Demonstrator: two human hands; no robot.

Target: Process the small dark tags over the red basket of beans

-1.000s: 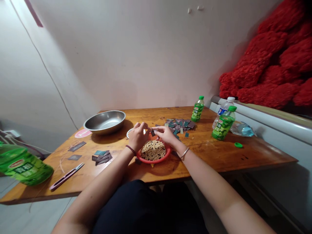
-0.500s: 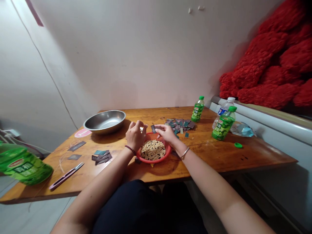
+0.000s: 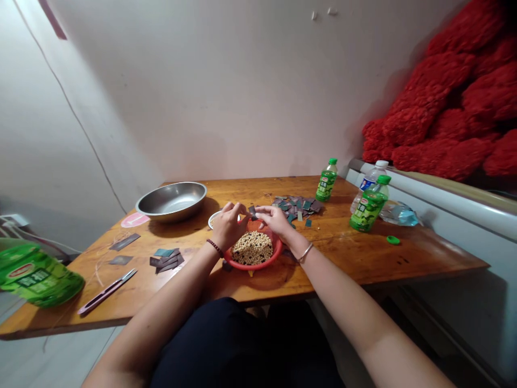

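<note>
A small dark rectangular patch (image 3: 252, 211) is pinched between the thumb and fingers of my right hand (image 3: 278, 221), above the far rim of a red plastic basket (image 3: 253, 267). My left hand (image 3: 228, 225) is closed in a pinch beside the patch, fingertips close to it; what those fingers hold is too small to make out. Pale round beans or beads (image 3: 252, 249) mixed with black ones lie in the basket below both hands. Partly hidden behind my left hand is a white bowl (image 3: 211, 221).
Loose dark patches form a pile (image 3: 299, 207) beyond my right hand, and a smaller stack (image 3: 167, 261) lies left. A steel basin (image 3: 173, 202), pink-handled thread snips (image 3: 107, 292), green bottles (image 3: 326, 183) and a green cap (image 3: 393, 240) stand or lie around the table.
My left hand has shifted slightly right, closer to the patch in my right hand. The white bowl behind it shows more now. The patch is tilted differently.
</note>
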